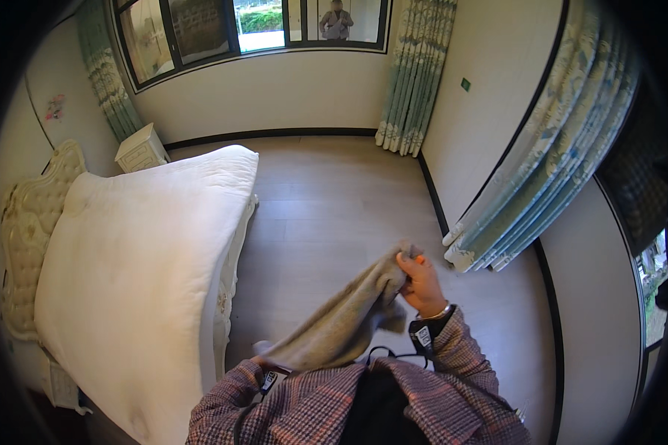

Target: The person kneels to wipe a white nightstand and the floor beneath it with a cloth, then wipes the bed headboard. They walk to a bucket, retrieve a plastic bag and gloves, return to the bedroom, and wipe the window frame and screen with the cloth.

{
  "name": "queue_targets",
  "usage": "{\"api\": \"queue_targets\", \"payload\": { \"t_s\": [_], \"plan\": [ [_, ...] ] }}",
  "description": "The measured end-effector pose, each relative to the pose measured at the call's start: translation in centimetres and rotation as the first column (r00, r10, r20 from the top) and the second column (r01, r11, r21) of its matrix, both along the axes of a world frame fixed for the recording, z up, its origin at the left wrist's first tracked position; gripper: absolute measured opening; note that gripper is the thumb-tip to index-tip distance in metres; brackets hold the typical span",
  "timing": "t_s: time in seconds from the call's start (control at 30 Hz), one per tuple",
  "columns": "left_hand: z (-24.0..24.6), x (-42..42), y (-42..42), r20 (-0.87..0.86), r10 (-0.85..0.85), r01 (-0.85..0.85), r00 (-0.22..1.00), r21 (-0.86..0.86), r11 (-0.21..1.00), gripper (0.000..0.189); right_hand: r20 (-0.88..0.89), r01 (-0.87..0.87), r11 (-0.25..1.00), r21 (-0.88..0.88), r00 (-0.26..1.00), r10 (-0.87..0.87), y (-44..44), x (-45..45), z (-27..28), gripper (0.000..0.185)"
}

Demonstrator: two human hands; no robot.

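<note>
A brownish-grey cloth [345, 311] hangs stretched at a slant in front of my body. My right hand [421, 282] pinches its upper right end between thumb and fingers. At the lower left end is my left hand [266, 364], mostly covered by the cloth, which appears held there. Loose folds droop between the two hands, above the wood-look floor [306, 239].
On the left stands a bed with a white cover [133, 245] and a tufted headboard [25, 239]. A white nightstand [143, 149] sits beyond it. Patterned curtains [556, 161] hang at the right, another curtain [417, 78] in the far corner by the window [259, 25].
</note>
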State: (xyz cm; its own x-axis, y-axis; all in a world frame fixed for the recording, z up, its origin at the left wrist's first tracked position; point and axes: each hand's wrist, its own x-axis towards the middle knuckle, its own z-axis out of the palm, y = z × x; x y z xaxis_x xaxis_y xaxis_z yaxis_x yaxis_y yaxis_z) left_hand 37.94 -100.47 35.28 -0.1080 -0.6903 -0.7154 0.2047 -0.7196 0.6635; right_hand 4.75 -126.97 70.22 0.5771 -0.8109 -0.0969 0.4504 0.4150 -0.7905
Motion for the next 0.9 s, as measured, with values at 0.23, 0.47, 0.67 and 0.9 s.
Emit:
{"api": "queue_targets", "payload": {
  "t_s": [0.23,0.47,0.67,0.9],
  "plan": [
    [9.0,3.1,-19.4,0.201,0.222,-0.204,0.954,-0.106,0.973,0.053,-0.357,-0.059,0.981,-0.184,0.934,-0.011,-14.1,3.0,4.2,0.01],
    [23.7,-3.4,-50.4,0.168,-0.111,0.201,0.979,-0.771,0.604,0.083,-0.244,0.068,0.994,-0.086,0.966,-0.087,-30.8,9.4,0.1,0.013],
    [26.0,-5.5,-69.2,-0.031,-0.227,0.121,0.973,-0.771,0.625,0.081,-0.176,0.031,0.985,-0.17,0.982,-0.062,-48.5,12.6,-1.0,0.014],
    [24.9,1.1,-83.8,-0.044,0.134,-0.13,0.99,-0.657,0.743,0.033,-0.232,-0.119,0.975,-0.188,0.97,0.074,-66.7,16.8,0.4,0.012]
  ]
}}
